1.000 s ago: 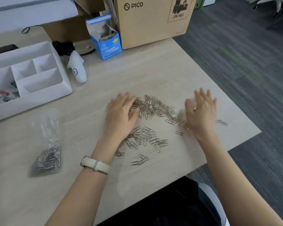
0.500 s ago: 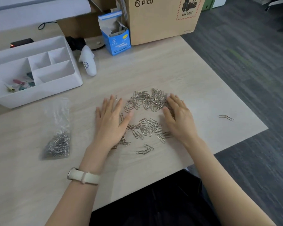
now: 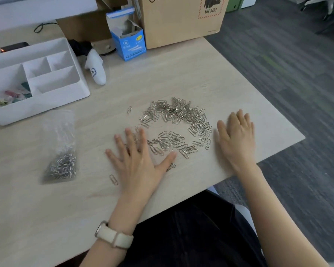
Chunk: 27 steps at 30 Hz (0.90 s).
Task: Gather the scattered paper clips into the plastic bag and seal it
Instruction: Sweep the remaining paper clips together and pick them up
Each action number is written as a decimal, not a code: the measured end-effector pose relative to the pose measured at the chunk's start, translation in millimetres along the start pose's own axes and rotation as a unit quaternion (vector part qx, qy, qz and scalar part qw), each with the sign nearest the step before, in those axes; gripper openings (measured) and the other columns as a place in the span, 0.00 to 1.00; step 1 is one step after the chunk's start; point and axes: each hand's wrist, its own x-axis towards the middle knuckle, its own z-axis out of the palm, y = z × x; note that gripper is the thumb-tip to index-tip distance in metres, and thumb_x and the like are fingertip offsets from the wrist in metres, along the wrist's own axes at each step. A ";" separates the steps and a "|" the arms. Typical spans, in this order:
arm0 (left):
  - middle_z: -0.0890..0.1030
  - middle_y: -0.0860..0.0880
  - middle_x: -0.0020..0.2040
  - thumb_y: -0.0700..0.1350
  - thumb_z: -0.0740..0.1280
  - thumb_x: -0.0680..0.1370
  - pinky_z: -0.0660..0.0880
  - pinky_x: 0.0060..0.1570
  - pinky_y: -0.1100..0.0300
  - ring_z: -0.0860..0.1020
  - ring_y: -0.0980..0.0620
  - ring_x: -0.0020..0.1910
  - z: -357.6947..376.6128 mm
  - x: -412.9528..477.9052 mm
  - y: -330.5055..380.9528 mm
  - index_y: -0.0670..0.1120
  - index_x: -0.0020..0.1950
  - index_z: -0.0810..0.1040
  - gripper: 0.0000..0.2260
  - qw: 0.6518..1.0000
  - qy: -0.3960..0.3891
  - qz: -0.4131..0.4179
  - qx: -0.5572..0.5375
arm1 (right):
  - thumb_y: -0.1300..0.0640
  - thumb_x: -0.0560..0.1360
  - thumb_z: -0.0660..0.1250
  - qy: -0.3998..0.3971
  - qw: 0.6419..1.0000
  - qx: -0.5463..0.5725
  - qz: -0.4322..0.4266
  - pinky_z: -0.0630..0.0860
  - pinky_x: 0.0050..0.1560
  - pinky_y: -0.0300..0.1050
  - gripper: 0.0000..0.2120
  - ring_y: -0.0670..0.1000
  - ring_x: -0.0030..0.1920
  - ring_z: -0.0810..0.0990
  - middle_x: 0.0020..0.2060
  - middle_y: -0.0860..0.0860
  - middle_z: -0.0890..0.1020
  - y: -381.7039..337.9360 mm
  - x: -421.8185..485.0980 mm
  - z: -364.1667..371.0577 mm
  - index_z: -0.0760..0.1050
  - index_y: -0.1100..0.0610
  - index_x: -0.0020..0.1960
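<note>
Left hand: the left hand lies palm down on the tabletop at lower centre of the frame. Its fingers are straight and fanned out, so the grip is wide and holds nothing. The fingertips cover a few clips at the left edge of the spread, and the thumb stretches right along its near edge.
Right hand: the right hand lies flat as well, right of centre, with straight fingers close together. Its grip is wide and empty, and its thumb side sits just beside the right edge of the clips.
Paper clips: the loose paper clips lie on the tabletop in the middle of the frame, between the two hands. There is a thick arc higher up and a smaller cluster nearer the person.
Strays: an upper stray clip lies apart at the upper left of the heap. A lower stray clip lies just left of the left hand's wrist side.
Plastic bag: the clear plastic bag lies flat at the left of the frame, well apart from the left hand, with a clump of clips in its lower end. I cannot tell whether its mouth is closed.
Organiser: a white desk organiser sits at upper left, just above the bag. There are coloured bits in its left compartment, too blurred to name.
Back of the tabletop: a white controller lies beside the organiser's right wall. An open blue carton stands further right, and a cardboard box marked UN 3481 stands at top centre.
Wrist: a cream watch is on the left wrist, at bottom centre.
</note>
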 end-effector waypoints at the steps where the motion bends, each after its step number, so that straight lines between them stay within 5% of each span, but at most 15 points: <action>1: 0.43 0.42 0.77 0.78 0.42 0.64 0.39 0.69 0.35 0.40 0.39 0.74 1.4 0.4 3.6 0.51 0.75 0.42 0.48 1.000 0.000 0.010 0.005 | 0.48 0.79 0.53 -0.002 1.000 0.013 -0.014 0.49 0.74 0.54 0.26 0.59 0.75 0.52 0.74 0.60 0.59 -3.4 -1.4 1.6 0.64 0.64 0.70; 12: 0.48 0.40 0.76 0.72 0.46 0.66 0.44 0.73 0.44 0.44 0.42 0.75 7.1 34.1 31.3 0.45 0.75 0.49 0.45 0.986 0.003 0.144 -0.083 | 0.52 0.78 0.56 -0.084 0.959 0.211 -0.169 0.55 0.71 0.40 0.25 0.52 0.72 0.62 0.71 0.58 0.67 -56.6 -19.1 15.4 0.65 0.64 0.70; 16: 0.46 0.46 0.77 0.77 0.49 0.61 0.37 0.70 0.42 0.39 0.45 0.75 -12.3 68.6 31.9 0.51 0.76 0.47 0.50 0.979 -0.016 0.193 -0.063 | 0.53 0.77 0.59 -0.056 0.930 0.358 -0.065 0.68 0.58 0.35 0.21 0.44 0.53 0.76 0.52 0.52 0.80 -56.2 -7.8 8.1 0.70 0.61 0.67; 18: 0.44 0.49 0.77 0.80 0.50 0.56 0.35 0.69 0.37 0.37 0.45 0.75 -17.0 84.3 38.5 0.55 0.75 0.45 0.54 0.974 -0.062 0.215 -0.026 | 0.56 0.78 0.60 -0.059 0.909 0.412 0.001 0.69 0.57 0.32 0.18 0.42 0.53 0.77 0.52 0.48 0.80 -56.0 0.5 4.1 0.71 0.59 0.67; 20: 0.42 0.51 0.77 0.80 0.51 0.53 0.38 0.69 0.35 0.37 0.46 0.75 -17.5 95.7 46.4 0.57 0.75 0.44 0.55 0.967 -0.110 0.232 -0.005 | 0.58 0.79 0.59 -0.072 0.881 0.465 0.047 0.70 0.61 0.38 0.17 0.44 0.57 0.76 0.57 0.51 0.80 -54.9 9.2 4.5 0.72 0.60 0.66; 23: 0.47 0.52 0.77 0.79 0.58 0.53 0.47 0.69 0.36 0.45 0.46 0.75 -15.8 103.3 52.8 0.60 0.74 0.48 0.54 0.956 -0.143 0.255 0.012 | 0.61 0.80 0.57 -0.104 0.812 0.567 0.093 0.72 0.58 0.39 0.16 0.47 0.54 0.76 0.52 0.52 0.79 -56.2 16.4 4.6 0.72 0.63 0.65; 27: 0.63 0.50 0.71 0.74 0.64 0.57 0.60 0.64 0.44 0.59 0.46 0.67 -18.0 99.7 52.7 0.59 0.71 0.61 0.45 0.961 -0.089 0.259 -0.031 | 0.63 0.80 0.54 -0.139 0.718 0.667 0.143 0.71 0.64 0.43 0.16 0.52 0.62 0.75 0.61 0.58 0.76 -58.2 20.5 2.4 0.68 0.67 0.66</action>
